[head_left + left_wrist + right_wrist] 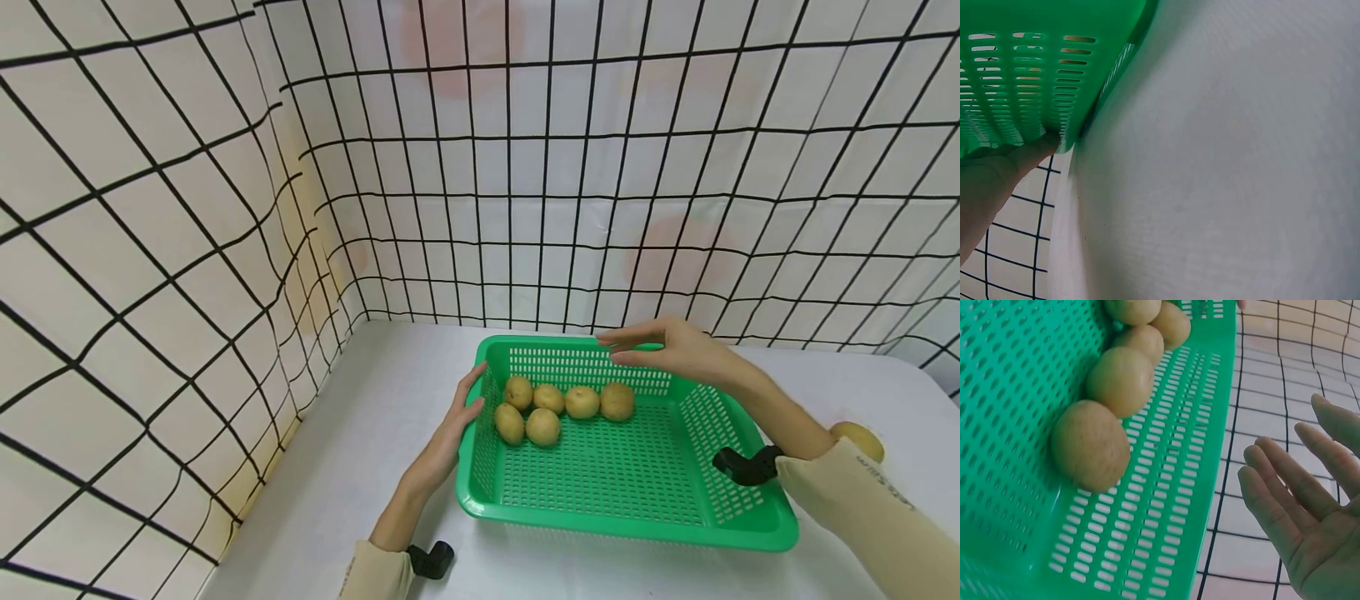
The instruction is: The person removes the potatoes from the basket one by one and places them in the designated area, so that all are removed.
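A green plastic basket [630, 521] with slotted walls holds several potatoes [582, 402], grouped in its far left part. My left hand [456, 417] holds the basket's left rim, thumb and a fingertip over the edge. In the left wrist view, a finger [1035, 150] lies along the outside of the basket wall. My right hand [671, 348] is over the far rim, fingers extended and holding nothing. In the right wrist view its palm and spread fingers show beyond the rim, apart from the potatoes [1091, 447].
Another potato [858, 440] lies on the white table [337, 467] right of the basket, partly hidden by the right forearm. Black wire grids stand along the left and back, with a white sheet behind them. Each wrist wears a black camera mount [431, 560].
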Motion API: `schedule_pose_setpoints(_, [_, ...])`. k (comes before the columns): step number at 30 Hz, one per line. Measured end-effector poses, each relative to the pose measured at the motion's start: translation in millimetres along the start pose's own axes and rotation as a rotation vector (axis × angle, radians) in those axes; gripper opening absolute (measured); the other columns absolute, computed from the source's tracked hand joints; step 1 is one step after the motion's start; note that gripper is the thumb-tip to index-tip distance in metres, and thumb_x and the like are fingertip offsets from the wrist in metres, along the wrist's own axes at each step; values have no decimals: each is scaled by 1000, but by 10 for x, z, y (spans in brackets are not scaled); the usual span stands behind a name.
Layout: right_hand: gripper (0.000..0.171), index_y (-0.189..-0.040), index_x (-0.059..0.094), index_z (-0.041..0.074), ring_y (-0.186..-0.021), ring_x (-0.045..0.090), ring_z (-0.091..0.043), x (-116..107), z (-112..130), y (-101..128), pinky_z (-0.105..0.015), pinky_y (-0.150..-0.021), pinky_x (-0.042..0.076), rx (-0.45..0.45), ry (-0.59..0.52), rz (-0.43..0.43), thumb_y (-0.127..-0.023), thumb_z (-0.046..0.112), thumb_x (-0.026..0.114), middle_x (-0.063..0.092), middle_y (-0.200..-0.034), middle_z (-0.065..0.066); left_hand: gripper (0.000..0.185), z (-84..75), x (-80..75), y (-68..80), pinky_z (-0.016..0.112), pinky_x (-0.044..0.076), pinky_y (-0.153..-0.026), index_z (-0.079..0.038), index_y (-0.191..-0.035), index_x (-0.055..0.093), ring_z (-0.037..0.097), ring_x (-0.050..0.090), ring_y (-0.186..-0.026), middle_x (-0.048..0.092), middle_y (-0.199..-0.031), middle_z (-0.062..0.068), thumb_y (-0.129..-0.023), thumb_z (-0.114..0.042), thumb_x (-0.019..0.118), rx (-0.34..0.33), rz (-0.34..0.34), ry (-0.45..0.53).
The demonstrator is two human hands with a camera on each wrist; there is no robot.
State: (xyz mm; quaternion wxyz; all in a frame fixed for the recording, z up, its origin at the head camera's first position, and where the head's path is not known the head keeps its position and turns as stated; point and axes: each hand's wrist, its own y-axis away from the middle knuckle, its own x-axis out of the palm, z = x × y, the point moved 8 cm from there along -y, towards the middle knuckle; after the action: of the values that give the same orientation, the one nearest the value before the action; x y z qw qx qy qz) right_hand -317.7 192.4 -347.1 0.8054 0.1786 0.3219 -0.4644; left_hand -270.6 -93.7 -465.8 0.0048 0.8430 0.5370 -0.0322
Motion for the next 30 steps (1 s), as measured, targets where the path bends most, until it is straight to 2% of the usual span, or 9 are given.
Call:
schedule_pose_setpoints(6, [43,-139,67,12,-129,64,-33,153,57,-109,-60,-111,45,-51,-57,43,-99,27,71,64,-144,-12,56,-3,12,-9,72,21,-121,-42,-164,6,40,5,-160,-5,-175,3,-112,-46,26,0,5,-15])
schedule_pose_setpoints(13, [42,-137,68,13,-124,68,-30,362,15,-203,-50,-106,53,-69,-63,108,-99,30,71,69,-136,-13,55,-4,14,-7,72,23,-120,-43,-164,7,42,8,-160,-4,-175,4,-112,-43,26,-3,2,-17])
schedule_pose_setpoints(18, [38,-136,69,10,-125,67,-33,503,26,-271,-47,-104,54,-101,-92,147,-99,20,71,69,-134,-18,55,-4,14,-4,72,23,-120,-45,-163,8,40,8,-160,-3,-175,2,-112,-44,26,-6,-1,-14])
schedule_pose_setpoints(21, [38,-135,69,9,-126,66,-35,572,34,-311,-50,-104,54,-111,-95,161,-98,19,72,69,-134,-19,55,-6,8,-6,72,23,-120,-45,-163,8,40,7,-160,-4,-175,1,-112,-45,26,-5,-2,-14])
schedule_pose_setpoints(26, [46,-139,66,8,-131,62,-36,677,13,-353,-57,-108,50,-98,-89,194,-98,28,72,68,-137,-16,56,3,-4,-13,72,22,-120,-44,-164,7,41,6,-160,-4,-175,2,-112,-46,27,-4,-5,-16])
schedule_pose_setpoints(30, [47,-140,64,5,-131,61,-37,729,9,-375,-58,-108,49,-106,-86,210,-98,27,72,67,-139,-16,56,15,-12,-16,73,20,-121,-43,-164,8,41,5,-160,-4,-175,3,-112,-45,27,-2,-7,-15])
